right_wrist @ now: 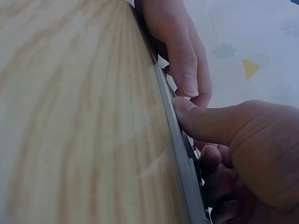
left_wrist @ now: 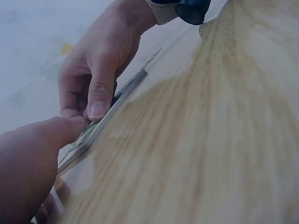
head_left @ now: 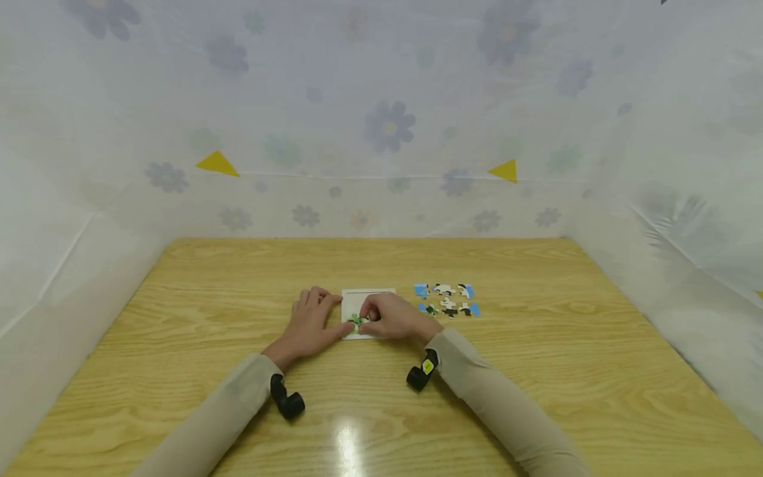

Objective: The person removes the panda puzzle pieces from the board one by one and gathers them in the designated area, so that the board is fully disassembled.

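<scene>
A small white puzzle tray (head_left: 352, 302) lies on the table, with a green jigsaw piece (head_left: 356, 320) in its near left corner. My left hand (head_left: 308, 323) lies at the tray's left side, its fingers spread and its thumb tip at the green piece. Over the tray, my right hand (head_left: 390, 317) has its fingers curled and pinches a puzzle piece low against the tray; the fingers mostly hide this piece. In the left wrist view, the right thumb (left_wrist: 99, 95) comes down just inside the tray's edge (left_wrist: 110, 113), close to the left thumb.
To the right of the tray, several loose jigsaw pieces (head_left: 444, 290) in blue, white, black and green lie in two rows on the wooden table (head_left: 369, 424). A pale flowered sheet (head_left: 334, 199) encloses the table at the back and sides.
</scene>
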Action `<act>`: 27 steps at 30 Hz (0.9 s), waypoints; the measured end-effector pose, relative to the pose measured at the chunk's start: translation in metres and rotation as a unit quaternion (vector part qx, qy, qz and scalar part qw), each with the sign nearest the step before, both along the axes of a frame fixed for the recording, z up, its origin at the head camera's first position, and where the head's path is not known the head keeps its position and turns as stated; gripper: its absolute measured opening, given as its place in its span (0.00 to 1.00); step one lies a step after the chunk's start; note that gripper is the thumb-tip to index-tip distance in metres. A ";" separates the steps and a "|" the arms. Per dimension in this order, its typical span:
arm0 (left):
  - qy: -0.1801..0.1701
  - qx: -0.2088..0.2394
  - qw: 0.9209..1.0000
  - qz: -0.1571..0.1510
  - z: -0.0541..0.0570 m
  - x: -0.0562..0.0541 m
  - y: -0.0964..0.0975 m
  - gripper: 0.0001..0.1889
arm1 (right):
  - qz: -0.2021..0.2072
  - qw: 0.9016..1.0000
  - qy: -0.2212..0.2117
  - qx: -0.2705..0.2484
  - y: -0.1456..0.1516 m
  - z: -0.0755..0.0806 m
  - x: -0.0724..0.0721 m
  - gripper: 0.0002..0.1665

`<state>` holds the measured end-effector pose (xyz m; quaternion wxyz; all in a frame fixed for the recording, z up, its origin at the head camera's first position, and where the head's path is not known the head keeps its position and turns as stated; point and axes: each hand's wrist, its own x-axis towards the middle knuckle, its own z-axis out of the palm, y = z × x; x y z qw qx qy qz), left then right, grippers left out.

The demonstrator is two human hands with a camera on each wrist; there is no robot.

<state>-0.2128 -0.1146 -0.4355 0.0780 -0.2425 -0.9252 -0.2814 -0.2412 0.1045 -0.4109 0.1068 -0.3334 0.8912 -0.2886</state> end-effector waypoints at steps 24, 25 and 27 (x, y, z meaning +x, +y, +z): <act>0.005 -0.035 0.999 0.010 0.000 0.001 -0.005 0.46 | -0.003 1.000 -0.010 -0.012 -0.004 -0.001 0.002 0.11; 0.005 -0.036 0.999 0.011 -0.001 0.001 -0.005 0.46 | 0.001 1.000 -0.012 -0.016 -0.004 -0.001 0.002 0.11; 0.005 -0.034 0.999 0.012 -0.001 0.002 -0.004 0.46 | 0.006 1.000 -0.017 -0.025 -0.004 -0.004 0.002 0.11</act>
